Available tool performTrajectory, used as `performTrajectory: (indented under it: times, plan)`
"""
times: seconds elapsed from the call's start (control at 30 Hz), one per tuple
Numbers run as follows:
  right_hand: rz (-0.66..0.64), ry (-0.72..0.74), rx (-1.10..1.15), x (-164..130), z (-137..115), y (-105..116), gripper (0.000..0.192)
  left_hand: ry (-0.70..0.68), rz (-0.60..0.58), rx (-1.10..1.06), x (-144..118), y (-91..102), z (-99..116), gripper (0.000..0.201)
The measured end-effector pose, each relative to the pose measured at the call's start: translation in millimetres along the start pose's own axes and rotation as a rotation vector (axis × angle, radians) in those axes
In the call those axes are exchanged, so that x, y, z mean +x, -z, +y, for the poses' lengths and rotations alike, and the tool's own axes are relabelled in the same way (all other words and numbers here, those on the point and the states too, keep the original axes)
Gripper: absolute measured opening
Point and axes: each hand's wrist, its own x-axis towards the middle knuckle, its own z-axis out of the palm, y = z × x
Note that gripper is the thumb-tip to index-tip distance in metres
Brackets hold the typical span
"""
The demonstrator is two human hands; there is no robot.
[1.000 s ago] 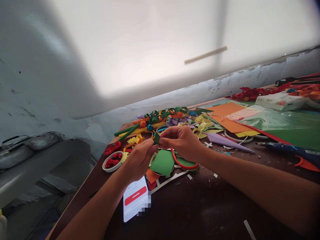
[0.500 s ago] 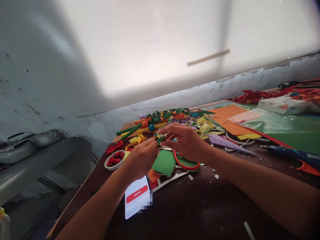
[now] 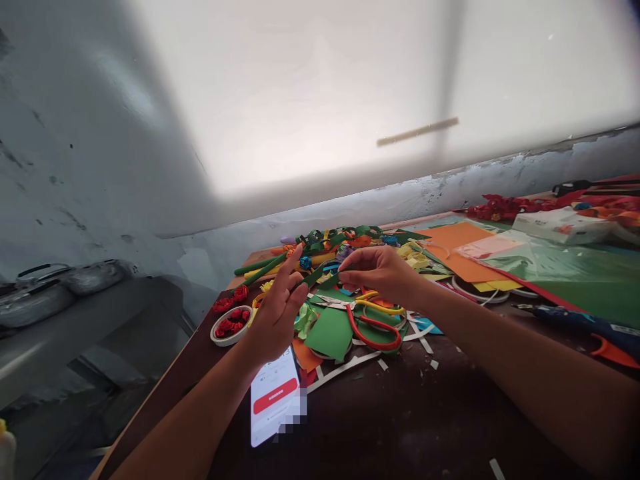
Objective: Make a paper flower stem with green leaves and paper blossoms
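You are working at a dark brown desk whose far edge runs along a worn, pale wall, with a bright white panel above it. Away to the left, a grey ledge carries silvery pots. Small white paper scraps are strewn over the desk, and your lit phone lies at the near left, by your wrist. Farther left is a white ring with red paper flowers inside it. In the middle, open scissors with red and yellow handles lie over green paper. To the far right you have an orange sheet, a green sheet partly under clear plastic, and a dark blue tool with an orange part.

The dark green strip is raised between your hands, above the scissor blades. Your right hand pinches its right end between thumb and forefinger, the other fingers curled. Your left hand is loosely spread, forefinger pointing up and thumb apart from it. The strip's left end meets that hand, but you cannot tell whether its fingers grip it.
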Motion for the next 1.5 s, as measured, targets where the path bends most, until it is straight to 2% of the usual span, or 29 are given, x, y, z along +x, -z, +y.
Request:
performTrajectory:
  times: [0.17,0.23,0.3,0.4,0.6,0.73,0.8,0.9,0.97,1.03,1.17,1.27,1.37,1.5]
  plan:
    - [-0.055,0.136,-0.046,-1.6,7.5,-3.7,0.02,-0.002,-0.072,0.032,2.8,0.1,1.4,0.036]
    - [-0.081,0.118,-0.034,-3.7,9.5,-9.7,0.019,-0.01,-0.099,-0.005,2.8,-1.2,4.0,0.035]
    - [-0.087,0.033,0.041,-5.8,10.5,-16.2,0.023,-0.004,-0.128,-0.029,1.5,-2.0,5.9,0.034]
    - [-0.045,-0.053,0.163,-7.6,10.9,-24.0,0.029,0.001,-0.136,-0.022,-1.5,-1.1,5.6,0.031]
    - [-0.072,0.014,0.204,-9.1,16.1,-31.6,0.037,-0.124,-0.13,-0.011,-4.4,-0.6,2.2,0.033]
    - [-0.089,0.045,0.181,-11.0,21.1,-35.5,0.029,-0.087,-0.036,0.065,-4.3,-7.5,3.6,0.024]
    - [-0.046,0.07,0.153,-11.1,20.9,-35.4,0.025,-0.069,0.021,0.08,-3.9,-9.2,3.0,0.025]
    - [0.03,0.108,0.136,-10.6,17.6,-31.9,0.025,-0.112,0.109,0.047,-1.5,-7.1,1.2,0.031]
    - [0.047,0.144,0.14,-10.6,15.5,-28.9,0.025,-0.134,0.161,0.006,0.7,-4.5,1.6,0.021]
    - [0.044,0.172,0.117,-11.2,14.8,-26.4,0.023,-0.127,0.185,-0.067,2.6,-3.2,4.0,0.012]
    - [0.086,0.227,-0.014,-12.2,15.4,-24.0,0.017,-0.084,0.198,-0.177,3.6,-5.8,10.8,0.007]
    - [0.14,0.257,-0.072,-12.8,14.0,-24.6,0.016,-0.026,0.229,-0.221,3.5,-8.6,12.2,0.015]
    - [0.169,0.243,0.003,-13.4,11.0,-26.8,0.019,0.056,0.307,-0.311,4.6,-8.8,9.6,0.021]
    - [0.118,0.082,0.183,-11.3,9.7,-25.9,0.025,0.065,0.315,-0.331,6.2,-6.2,7.9,0.017]
